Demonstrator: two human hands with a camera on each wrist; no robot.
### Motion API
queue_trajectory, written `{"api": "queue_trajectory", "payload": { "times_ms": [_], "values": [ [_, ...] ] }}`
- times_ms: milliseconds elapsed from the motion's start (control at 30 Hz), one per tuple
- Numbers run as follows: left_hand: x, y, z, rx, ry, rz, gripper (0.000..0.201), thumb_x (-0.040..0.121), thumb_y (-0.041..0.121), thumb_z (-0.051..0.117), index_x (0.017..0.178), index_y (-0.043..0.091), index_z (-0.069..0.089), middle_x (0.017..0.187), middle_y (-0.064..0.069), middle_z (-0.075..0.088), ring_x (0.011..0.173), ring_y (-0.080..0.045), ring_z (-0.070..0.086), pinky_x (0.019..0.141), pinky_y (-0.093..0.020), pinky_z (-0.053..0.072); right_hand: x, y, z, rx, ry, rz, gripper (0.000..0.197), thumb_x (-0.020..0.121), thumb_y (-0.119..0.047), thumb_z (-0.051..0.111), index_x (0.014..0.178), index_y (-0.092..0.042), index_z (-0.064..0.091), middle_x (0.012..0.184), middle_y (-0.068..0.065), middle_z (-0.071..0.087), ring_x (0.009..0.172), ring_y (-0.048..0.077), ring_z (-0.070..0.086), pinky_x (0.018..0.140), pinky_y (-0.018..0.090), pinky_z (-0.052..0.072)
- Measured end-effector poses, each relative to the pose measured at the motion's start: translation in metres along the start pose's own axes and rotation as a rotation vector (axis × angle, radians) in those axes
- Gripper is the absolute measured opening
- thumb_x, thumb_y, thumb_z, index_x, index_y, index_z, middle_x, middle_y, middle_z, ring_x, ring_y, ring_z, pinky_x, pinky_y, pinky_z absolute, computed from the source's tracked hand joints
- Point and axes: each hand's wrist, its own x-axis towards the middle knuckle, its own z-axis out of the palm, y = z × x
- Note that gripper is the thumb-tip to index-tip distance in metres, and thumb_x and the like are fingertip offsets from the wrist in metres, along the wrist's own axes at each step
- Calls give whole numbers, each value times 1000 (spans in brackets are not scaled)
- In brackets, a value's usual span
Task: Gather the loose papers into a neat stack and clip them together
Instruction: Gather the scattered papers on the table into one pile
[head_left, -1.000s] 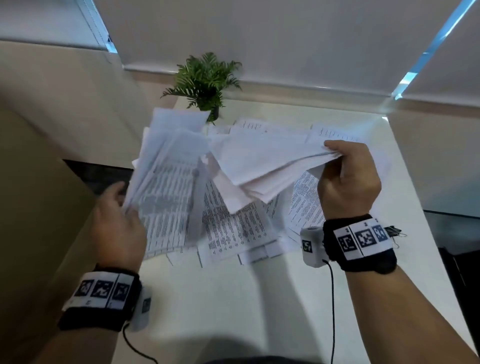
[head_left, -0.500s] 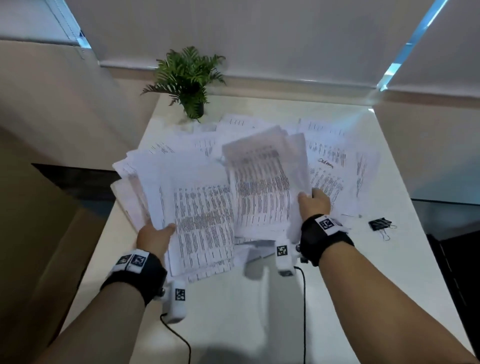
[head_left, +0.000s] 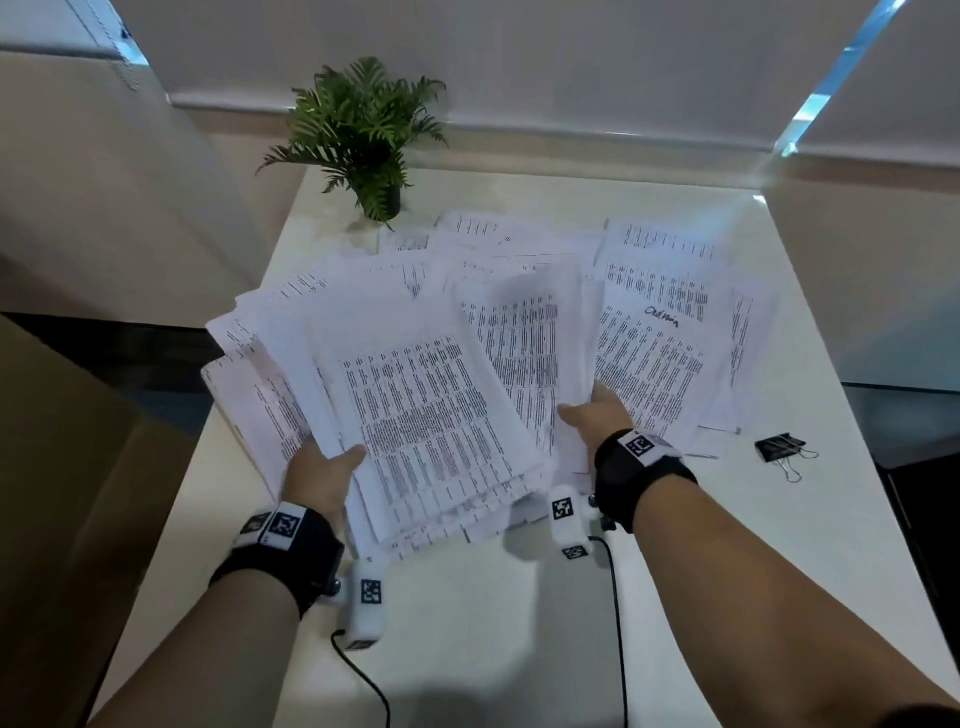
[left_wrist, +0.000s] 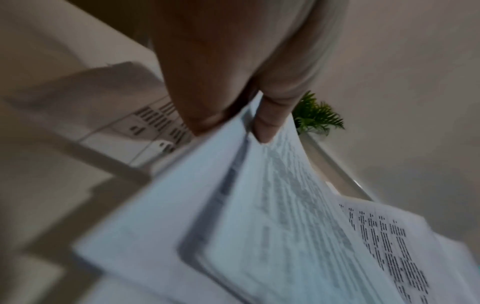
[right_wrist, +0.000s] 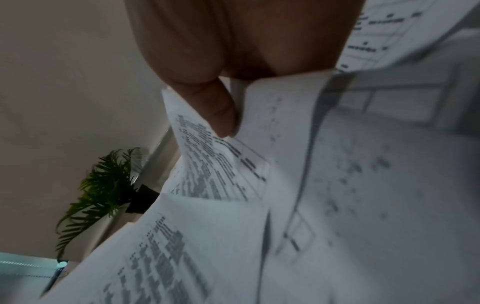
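Several printed white papers (head_left: 426, 405) lie fanned in a loose, uneven pile across the white table (head_left: 467, 613). My left hand (head_left: 324, 475) grips the pile's near left edge, thumb on top; in the left wrist view the left hand (left_wrist: 228, 111) pinches the sheets (left_wrist: 272, 205) between thumb and fingers. My right hand (head_left: 592, 415) holds a tilted bundle in the middle of the pile by its lower edge. In the right wrist view the right hand (right_wrist: 226, 107) has its thumb pressed onto a printed sheet (right_wrist: 207, 168). A black binder clip (head_left: 779, 448) lies on the table to the right of the papers.
A small potted fern (head_left: 363, 140) stands at the table's far left corner, just behind the papers. Window blinds close off the far side. The table's left edge drops to a dark gap and a beige panel. Wrist-camera cables trail over the near tabletop.
Both hands have come down from holding raised bundles to the table. The papers now lie lower and more spread, and the right hand's bundle has settled beside the left one.
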Motion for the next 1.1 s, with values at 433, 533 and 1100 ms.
{"api": "queue_trajectory", "payload": {
  "times_ms": [433, 533, 1100],
  "values": [
    [-56, 87, -68, 109, 315, 470, 55, 90, 13, 61, 139, 29, 41, 123, 2, 58, 107, -20, 56, 92, -37, 44, -29, -35, -39, -45, 124, -240, 61, 85, -1, 56, 139, -16, 33, 132, 4, 52, 117, 24, 53, 100, 37, 45],
    [-48, 66, -53, 120, 122, 400, 56, 85, 15, 72, 135, 19, 47, 118, 0, 59, 105, -24, 59, 90, -39, 47, -53, -10, -30, -36, -15, -156, 59, 82, 1, 59, 134, -17, 40, 126, 5, 57, 114, 27, 56, 95, 37, 50],
    [-77, -20, 59, 369, -154, 230, 38, 101, 26, 45, 135, 11, 45, 133, -7, 55, 121, -28, 54, 101, -43, 43, -100, 43, -27, -114, -112, -151, 60, 88, -5, 57, 141, -22, 32, 126, 5, 54, 112, 24, 55, 87, 27, 49]
  ]
}}
